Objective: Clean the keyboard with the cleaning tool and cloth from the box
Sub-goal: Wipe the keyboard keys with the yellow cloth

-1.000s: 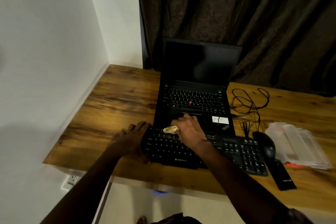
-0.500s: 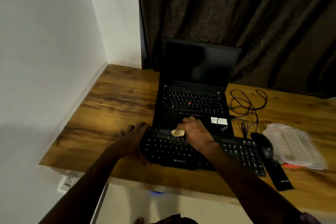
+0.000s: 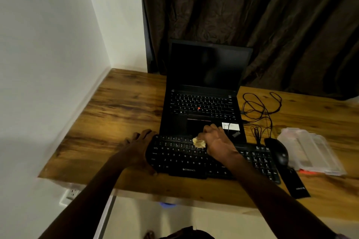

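Starting at the left of the frame, we have a white wall (image 3: 48,64) and, low down beneath the table edge, a wall socket (image 3: 71,194). The wooden table (image 3: 116,114) runs across the middle of the frame.

Now the left hand (image 3: 138,147): it rests against the left end of the keyboard (image 3: 180,161), fingers stretched out by the far corner and thumb at the near corner, grasping nothing. The black keyboard lies along the table's near edge, lower centre of the frame.

On we go to the cloth (image 3: 199,142), a pale crumpled wad pressed on the upper key rows around the keyboard's middle. The right hand (image 3: 217,141) has it bunched in curled fingers, with the wrist lying over the keys.

Just behind sits an open black laptop (image 3: 204,103), screen dark, its front edge touching the keyboard's rear. A dark curtain (image 3: 252,15) hangs across the upper right.

To the right, a loose tangle of black cables (image 3: 260,110) lies on the table. Below them sits a black mouse (image 3: 278,151) at the keyboard's right end, and a slim black item (image 3: 297,187) nearer the table edge; we cannot tell what it is. Furthest right lies a clear plastic box (image 3: 310,151), something orange (image 3: 305,171) peeking out at its near edge.
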Available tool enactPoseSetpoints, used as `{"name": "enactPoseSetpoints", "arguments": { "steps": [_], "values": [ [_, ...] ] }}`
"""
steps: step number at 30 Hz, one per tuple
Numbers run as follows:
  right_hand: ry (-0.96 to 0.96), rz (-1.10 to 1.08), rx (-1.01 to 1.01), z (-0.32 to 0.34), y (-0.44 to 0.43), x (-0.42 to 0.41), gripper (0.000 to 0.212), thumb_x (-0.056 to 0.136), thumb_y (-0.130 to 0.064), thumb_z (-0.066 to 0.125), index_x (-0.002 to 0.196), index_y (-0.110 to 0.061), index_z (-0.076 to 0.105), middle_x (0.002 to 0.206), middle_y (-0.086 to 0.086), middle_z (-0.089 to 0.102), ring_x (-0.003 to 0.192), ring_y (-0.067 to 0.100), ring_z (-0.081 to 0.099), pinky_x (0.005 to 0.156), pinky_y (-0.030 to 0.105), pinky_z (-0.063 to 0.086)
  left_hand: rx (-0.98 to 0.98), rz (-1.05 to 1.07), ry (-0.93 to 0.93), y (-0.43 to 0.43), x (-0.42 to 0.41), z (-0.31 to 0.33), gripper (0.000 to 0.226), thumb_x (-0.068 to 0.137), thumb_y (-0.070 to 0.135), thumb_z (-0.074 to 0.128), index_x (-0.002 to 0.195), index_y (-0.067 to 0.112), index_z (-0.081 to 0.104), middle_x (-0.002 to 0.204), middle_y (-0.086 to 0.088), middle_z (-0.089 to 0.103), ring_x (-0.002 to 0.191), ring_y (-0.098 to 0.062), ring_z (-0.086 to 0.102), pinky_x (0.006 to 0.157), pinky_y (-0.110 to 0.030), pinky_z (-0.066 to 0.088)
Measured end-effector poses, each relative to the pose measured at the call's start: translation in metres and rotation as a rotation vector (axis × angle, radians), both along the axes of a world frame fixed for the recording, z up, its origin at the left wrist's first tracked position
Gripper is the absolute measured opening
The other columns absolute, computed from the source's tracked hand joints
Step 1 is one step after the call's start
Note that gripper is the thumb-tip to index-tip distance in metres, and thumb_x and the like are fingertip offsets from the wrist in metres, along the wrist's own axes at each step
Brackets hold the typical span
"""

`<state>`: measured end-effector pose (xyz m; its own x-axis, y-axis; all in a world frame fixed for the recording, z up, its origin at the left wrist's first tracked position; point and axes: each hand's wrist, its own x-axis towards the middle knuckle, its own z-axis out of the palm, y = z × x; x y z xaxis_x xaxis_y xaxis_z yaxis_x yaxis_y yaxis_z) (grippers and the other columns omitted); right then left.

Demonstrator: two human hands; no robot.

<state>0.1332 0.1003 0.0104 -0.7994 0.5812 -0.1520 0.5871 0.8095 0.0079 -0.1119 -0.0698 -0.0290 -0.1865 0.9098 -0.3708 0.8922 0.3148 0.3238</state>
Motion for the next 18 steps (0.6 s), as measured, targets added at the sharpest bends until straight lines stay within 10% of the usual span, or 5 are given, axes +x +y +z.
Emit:
{"name": "enactPoseSetpoints", "arguments": {
  "steps": [18],
  "values": [
    [0.013,-0.103,0.007,0.009,0.013,0.021,0.051,0.084,-0.006,0.067,0.129,-0.029,0.061,0.129,-0.001,0.053,0.124,0.021,0.042,0.106,0.034,0.033,-0.011,-0.002,0.045,-0.001,0.0,0.001,0.15,0.035,0.077,0.081,0.155,0.033,0.002,0.159,0.01,0.006,0.141,-0.029,0.018,0.105,-0.057,0.033]
  ]
}}
